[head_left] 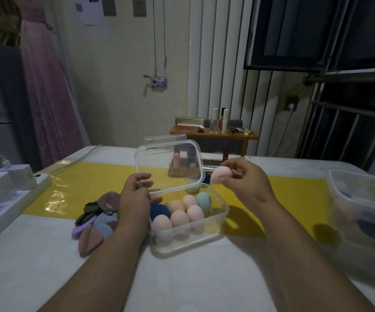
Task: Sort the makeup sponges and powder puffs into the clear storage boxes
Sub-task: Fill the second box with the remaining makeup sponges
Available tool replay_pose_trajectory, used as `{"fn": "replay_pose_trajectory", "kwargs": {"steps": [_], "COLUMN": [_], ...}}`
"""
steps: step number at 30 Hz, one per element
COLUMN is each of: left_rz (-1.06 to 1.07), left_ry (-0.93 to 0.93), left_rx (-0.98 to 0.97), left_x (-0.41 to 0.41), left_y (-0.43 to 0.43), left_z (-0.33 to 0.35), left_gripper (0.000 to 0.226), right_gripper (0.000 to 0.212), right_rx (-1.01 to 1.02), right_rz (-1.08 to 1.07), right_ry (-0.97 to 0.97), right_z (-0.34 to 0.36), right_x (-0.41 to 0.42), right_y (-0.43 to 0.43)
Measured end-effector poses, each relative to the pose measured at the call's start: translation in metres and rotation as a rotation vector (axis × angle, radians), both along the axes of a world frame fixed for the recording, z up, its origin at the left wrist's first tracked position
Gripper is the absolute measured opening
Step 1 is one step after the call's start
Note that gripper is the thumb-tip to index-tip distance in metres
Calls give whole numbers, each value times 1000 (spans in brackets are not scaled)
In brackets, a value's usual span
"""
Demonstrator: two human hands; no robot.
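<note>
A clear storage box [204,235] stands in the middle of the table with its hinged lid [168,163] raised. Inside lie several egg-shaped makeup sponges [179,218], mostly pink, one teal, one dark blue. My left hand [134,199] grips the box's left rim at the lid hinge. My right hand [243,179] pinches a pale pink sponge [219,174] above the box's far right corner. A pile of flat powder puffs [96,219] in mauve, green, grey-blue and lilac lies left of the box, partly hidden by my left wrist.
A second clear box [362,199] holding sponges and puffs stands at the right table edge. A white power strip [8,199] with chargers sits at the left edge. Lipsticks [226,154] stand behind the lid. A yellow strip [294,194] crosses the table.
</note>
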State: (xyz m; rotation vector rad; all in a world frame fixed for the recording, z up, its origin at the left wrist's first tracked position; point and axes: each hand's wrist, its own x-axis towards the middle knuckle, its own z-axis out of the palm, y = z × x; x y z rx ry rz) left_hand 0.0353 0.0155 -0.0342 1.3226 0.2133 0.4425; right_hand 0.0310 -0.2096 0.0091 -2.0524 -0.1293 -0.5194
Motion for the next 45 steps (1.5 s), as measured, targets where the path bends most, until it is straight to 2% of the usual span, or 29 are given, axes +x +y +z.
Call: {"fn": "replay_pose_trajectory", "kwargs": {"steps": [6,14,20,24,31,38,45], "left_rz": [0,-2,-7,-12,-15,-17,-8], "left_ry": [1,12,11,12,-5,-5,5], "left_rx": [0,5,7,3,4,9,12], "left_x": [1,0,1,2,1,-1,0], "left_y": [0,1,1,1,1,0,0], "left_z": [0,-2,-1,-1,-1,0,-1], "left_gripper": [51,50,51,51,51,50,51], "right_gripper": [29,19,17,35,10,21,14], "right_rx": [-152,-518,-665,-675,-763,-791,-626], "right_rz": [157,79,52,90,43,26,19], "right_ry": [116,305,341,368,384,444,322], "right_z": [7,8,6,7,7,4,-1], "right_x": [-8,-10,-8,-9,-9,-2,-5], "right_y": [14,19,25,27,29,35,33]}}
